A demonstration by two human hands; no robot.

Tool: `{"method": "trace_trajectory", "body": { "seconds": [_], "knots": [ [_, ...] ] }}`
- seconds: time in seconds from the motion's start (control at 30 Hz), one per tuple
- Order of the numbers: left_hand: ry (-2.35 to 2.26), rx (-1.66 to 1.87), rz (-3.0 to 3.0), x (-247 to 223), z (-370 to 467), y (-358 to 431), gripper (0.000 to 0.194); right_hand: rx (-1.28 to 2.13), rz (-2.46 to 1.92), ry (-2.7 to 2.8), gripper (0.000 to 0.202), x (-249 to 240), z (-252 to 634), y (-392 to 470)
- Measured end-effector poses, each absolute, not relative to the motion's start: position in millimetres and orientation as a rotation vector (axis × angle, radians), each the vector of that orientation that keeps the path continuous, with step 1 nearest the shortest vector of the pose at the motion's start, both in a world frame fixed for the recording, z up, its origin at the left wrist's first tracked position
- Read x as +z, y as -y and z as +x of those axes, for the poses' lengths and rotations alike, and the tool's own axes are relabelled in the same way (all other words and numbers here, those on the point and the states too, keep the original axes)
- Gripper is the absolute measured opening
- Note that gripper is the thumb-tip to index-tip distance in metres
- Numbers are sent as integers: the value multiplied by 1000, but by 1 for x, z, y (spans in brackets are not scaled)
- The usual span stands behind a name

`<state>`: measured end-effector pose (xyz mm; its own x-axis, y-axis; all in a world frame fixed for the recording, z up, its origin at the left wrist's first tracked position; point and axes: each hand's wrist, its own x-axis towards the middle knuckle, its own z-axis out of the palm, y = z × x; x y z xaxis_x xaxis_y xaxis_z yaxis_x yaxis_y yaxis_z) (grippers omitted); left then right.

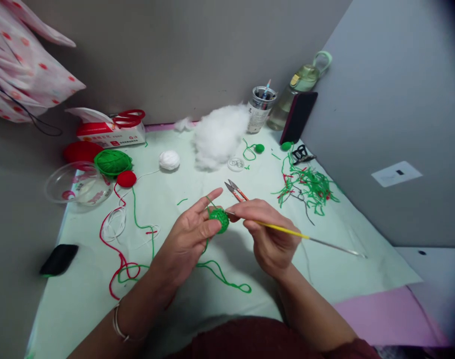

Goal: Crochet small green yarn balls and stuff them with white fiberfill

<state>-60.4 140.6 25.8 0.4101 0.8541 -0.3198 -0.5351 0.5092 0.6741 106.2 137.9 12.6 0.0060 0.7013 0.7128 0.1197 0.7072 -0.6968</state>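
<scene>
Between the thumb and fingers of my left hand (188, 237) is a small round green crochet piece (219, 221). Green yarn runs from it over my raised index finger, and more green yarn (222, 276) trails below onto the table. My right hand (274, 234) grips a crochet hook (283, 229) with a yellow handle and metal ends. The hook's near tip meets the right edge of the piece; whether it is inside a stitch I cannot tell. Just beyond my right fingers lie thread snips (235, 190) with orange handles, partly hidden by the hand.
White stuffing (222, 137) lies at the back, beside a can of pens (261, 112), a bottle (293, 94) and a dark phone (298, 118). Yarn scraps (313, 187) are heaped at right. Yarn balls (113, 162), a clear plastic bowl (78, 184) and a tissue box (115, 134) stand left.
</scene>
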Motion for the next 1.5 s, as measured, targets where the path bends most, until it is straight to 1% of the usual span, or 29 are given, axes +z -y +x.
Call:
{"method": "trace_trajectory", "body": {
  "seconds": [0.07,0.13,0.27,0.33,0.47,0.6,0.7,0.83,1.0,1.1,1.2,1.37,1.5],
  "knots": [
    [-729,957,538,25,-63,-143,80,625,-754,1455,20,13,107,-138],
    [-739,977,568,24,-65,-145,76,731,-800,1371,17,14,109,-137],
    [-716,970,623,26,-68,-148,52,1010,-803,1144,13,14,112,-140],
    [-700,939,629,26,-69,-149,44,1116,-794,1059,14,15,113,-142],
    [-671,866,619,25,-70,-149,40,1267,-774,975,18,19,114,-147],
    [-662,884,691,20,-68,-147,44,1329,-745,977,16,17,112,-147],
    [-705,927,760,15,-67,-146,54,1165,-782,1120,12,13,110,-144],
    [-806,946,835,16,-66,-146,66,928,-847,1357,13,11,107,-142],
    [-910,1008,905,20,-62,-144,82,822,-802,1489,17,12,107,-142],
    [-938,963,961,19,-59,-141,81,816,-858,1426,14,11,106,-141],
    [-985,937,983,16,-57,-139,77,895,-915,1331,13,8,107,-142],
    [-986,942,1003,17,-61,-142,80,1222,-799,1142,12,5,110,-146],
    [-1000,966,1035,20,-64,-144,70,1327,-795,1097,16,6,112,-148]
  ]
}}
